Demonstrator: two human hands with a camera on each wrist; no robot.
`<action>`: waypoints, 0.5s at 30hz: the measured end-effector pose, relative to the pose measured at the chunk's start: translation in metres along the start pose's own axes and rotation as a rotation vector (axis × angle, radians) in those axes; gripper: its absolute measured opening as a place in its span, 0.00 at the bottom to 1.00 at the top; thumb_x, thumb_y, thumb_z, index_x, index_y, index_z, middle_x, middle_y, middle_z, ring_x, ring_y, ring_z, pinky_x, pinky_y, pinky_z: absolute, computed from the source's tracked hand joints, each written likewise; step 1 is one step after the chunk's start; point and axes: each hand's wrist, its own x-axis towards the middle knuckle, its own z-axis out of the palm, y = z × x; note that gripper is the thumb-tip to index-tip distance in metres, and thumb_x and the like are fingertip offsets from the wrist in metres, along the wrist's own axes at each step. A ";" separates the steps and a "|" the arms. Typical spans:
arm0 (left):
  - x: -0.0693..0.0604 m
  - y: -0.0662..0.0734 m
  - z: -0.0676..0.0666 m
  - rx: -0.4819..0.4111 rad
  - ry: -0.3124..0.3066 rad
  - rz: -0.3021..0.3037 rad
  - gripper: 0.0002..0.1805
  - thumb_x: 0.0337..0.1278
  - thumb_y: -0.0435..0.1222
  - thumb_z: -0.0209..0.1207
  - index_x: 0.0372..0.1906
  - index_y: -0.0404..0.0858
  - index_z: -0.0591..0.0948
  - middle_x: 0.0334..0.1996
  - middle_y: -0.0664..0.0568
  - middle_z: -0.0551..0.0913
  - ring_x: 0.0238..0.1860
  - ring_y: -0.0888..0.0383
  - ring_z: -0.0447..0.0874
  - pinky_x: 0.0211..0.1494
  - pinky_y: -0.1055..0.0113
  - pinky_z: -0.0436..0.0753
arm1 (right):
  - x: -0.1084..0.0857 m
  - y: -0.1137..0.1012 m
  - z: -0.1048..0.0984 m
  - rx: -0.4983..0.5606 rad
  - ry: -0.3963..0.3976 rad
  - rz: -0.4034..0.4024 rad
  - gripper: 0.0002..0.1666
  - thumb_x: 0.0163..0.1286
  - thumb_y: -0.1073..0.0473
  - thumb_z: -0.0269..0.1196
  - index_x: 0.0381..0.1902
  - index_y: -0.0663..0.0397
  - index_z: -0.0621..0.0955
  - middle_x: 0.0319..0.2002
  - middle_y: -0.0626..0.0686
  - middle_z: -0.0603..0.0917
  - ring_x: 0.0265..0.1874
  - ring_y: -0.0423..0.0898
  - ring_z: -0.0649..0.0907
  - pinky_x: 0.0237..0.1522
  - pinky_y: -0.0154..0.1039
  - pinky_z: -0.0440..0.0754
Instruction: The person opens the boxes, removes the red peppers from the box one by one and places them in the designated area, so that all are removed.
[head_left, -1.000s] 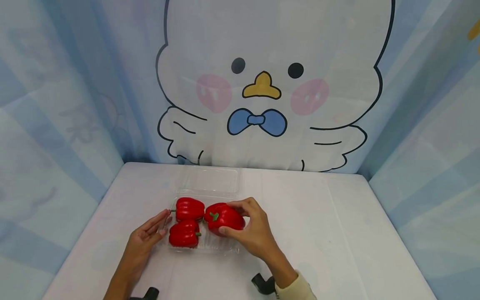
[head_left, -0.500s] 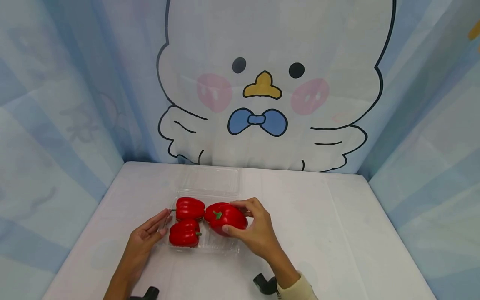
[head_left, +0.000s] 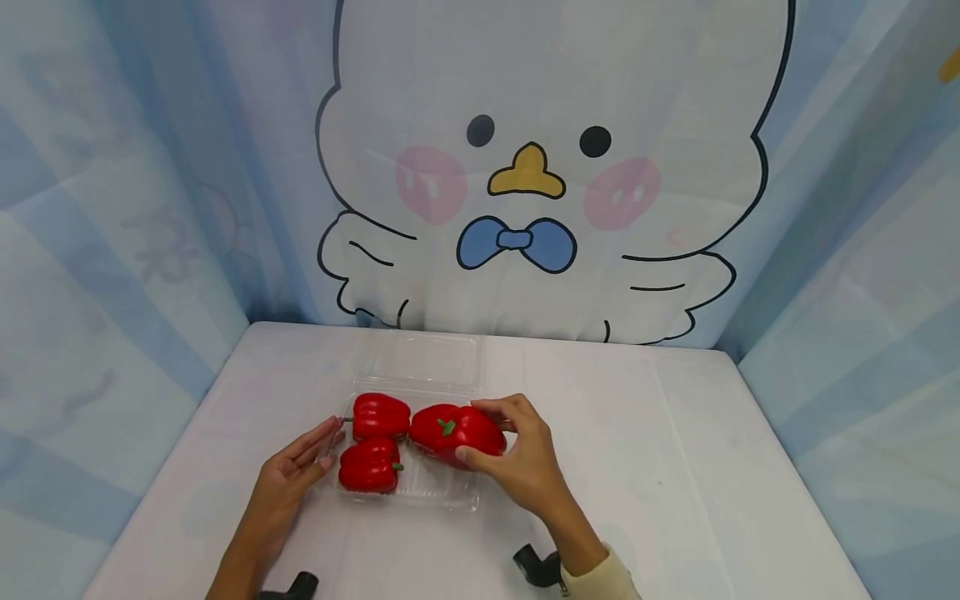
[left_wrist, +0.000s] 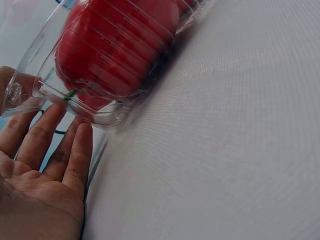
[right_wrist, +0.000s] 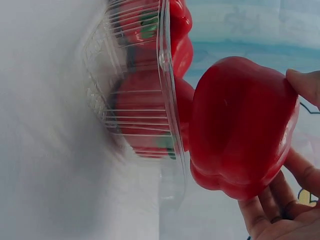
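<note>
Has at the back a pale blue-and-white fabric backdrop (head_left: 288, 250) printed with a huge black-outlined white cartoon bird (head_left: 525, 92), complete with round dark eyes (head_left: 481, 130), pink oval cheeks (head_left: 431, 185), a yellow beak (head_left: 527, 172) and a blue bow tie (head_left: 516, 243). Closes in sideways with a creased, blue-and-white left fabric wall (head_left: 112, 250) and a matching right fabric wall (head_left: 862, 333). Spreads below into a rectangular table covered in white woven cloth (head_left: 637, 450), rounded at the far corners, under soft, diffuse light.

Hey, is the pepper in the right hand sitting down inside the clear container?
No, the right wrist view shows the right hand holding the red pepper above the clear container.
</note>
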 end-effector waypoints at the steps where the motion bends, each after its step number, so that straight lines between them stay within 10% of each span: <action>1: 0.000 0.000 0.000 0.000 -0.001 0.002 0.36 0.74 0.47 0.65 0.82 0.48 0.68 0.81 0.54 0.68 0.66 0.84 0.76 0.65 0.81 0.77 | 0.000 0.001 -0.001 0.002 0.003 0.001 0.34 0.56 0.49 0.83 0.62 0.43 0.86 0.52 0.44 0.83 0.53 0.45 0.84 0.55 0.46 0.91; 15: 0.000 0.000 0.000 -0.001 -0.008 0.002 0.37 0.75 0.47 0.64 0.82 0.48 0.67 0.81 0.55 0.68 0.66 0.84 0.75 0.64 0.81 0.77 | -0.004 0.014 -0.012 -0.019 0.048 0.016 0.35 0.55 0.51 0.84 0.62 0.40 0.86 0.52 0.44 0.83 0.52 0.44 0.85 0.56 0.45 0.90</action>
